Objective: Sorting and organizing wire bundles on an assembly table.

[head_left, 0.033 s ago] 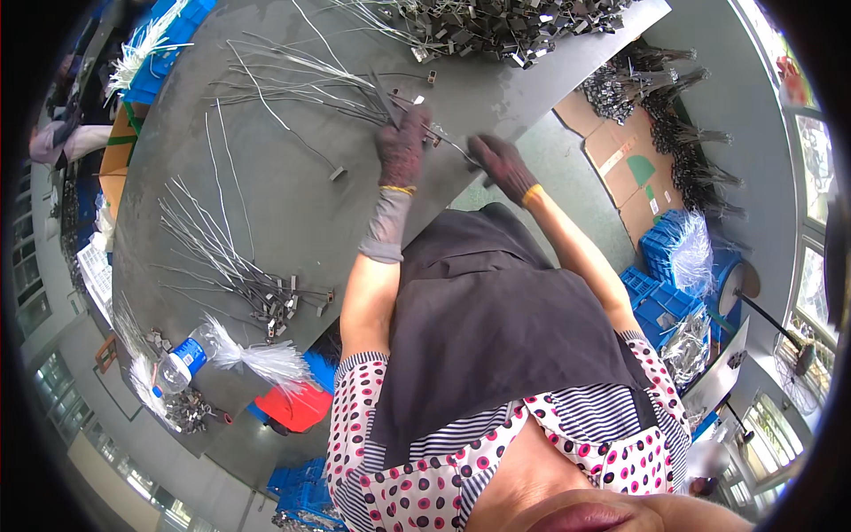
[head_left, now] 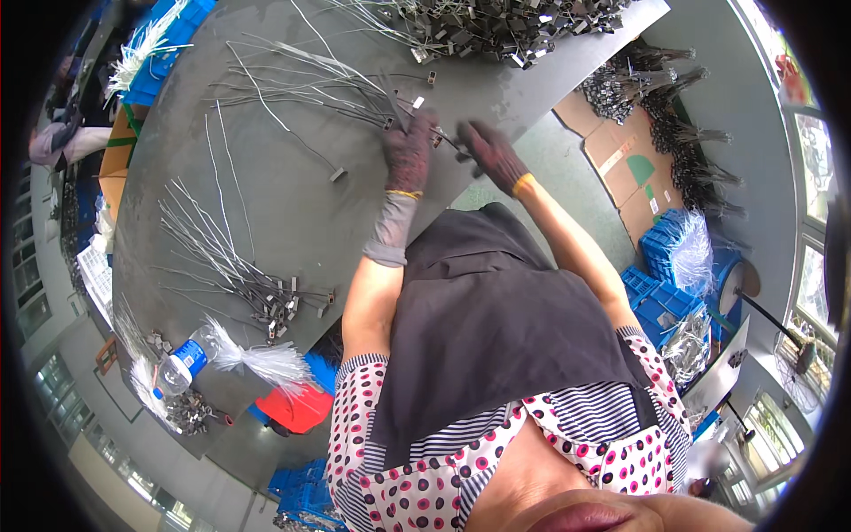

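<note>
Over the table's right part, my left hand, in a dark reddish glove, is closed around a thin dark wire. A dark flat strip sticks up past its fingers, blurred. To its right, my right hand, gloved alike, pinches the wire's other end beyond the table edge. A small metal-ended connector shows between the hands. Loose wires with small box-shaped ends fan out left of my left hand. The fingers' exact hold is partly smeared by motion.
A big heap of small metal connectors covers the far edge of the grey table. Another wire bundle lies nearer, with a plastic bottle beyond it. Blue crates and cardboard with wire bundles stand right.
My right hand has shifted left and slightly up, nearer to my left hand. The left hand has moved a little right, and the wire stretch between them is shorter.
</note>
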The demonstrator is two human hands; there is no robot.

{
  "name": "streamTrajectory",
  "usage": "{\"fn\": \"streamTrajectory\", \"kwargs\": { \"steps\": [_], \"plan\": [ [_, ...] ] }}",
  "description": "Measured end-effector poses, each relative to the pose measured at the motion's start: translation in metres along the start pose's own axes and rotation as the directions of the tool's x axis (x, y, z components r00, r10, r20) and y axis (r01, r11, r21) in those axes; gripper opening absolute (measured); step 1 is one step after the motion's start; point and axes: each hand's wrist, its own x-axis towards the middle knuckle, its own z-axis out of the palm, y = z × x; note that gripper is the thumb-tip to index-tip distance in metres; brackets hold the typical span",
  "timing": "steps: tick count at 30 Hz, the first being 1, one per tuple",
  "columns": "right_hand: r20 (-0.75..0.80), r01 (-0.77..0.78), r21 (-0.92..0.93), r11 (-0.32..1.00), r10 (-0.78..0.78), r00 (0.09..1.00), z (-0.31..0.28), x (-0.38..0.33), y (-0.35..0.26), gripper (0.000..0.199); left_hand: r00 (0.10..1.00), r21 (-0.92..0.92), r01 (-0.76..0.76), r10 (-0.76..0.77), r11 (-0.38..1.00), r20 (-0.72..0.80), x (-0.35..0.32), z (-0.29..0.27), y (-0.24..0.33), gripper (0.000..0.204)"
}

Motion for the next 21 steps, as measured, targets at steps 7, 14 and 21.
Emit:
{"fn": "streamTrajectory", "kwargs": {
  "steps": [7,14,21],
  "plan": [
    [0.187,0.504,-0.664,0.552,-0.529,0.827,0.042,0.075,-0.03,0.056,0.994,0.655,0.041,0.036,0.755,-0.103,0.003,-0.022,0.027,0.034],
    [0.249,0.5,-0.475,0.724,-0.435,0.865,0.074,0.066,-0.063,0.043,0.985,0.934,0.066,0.126,0.35,-0.117,-0.003,-0.042,0.048,0.032],
    [0.137,0.127,-0.161,0.979,-0.105,0.985,0.069,0.075,-0.052,0.033,0.986,0.358,0.075,-0.122,0.931,0.11,0.007,-0.062,0.008,0.024]
  ]
}}
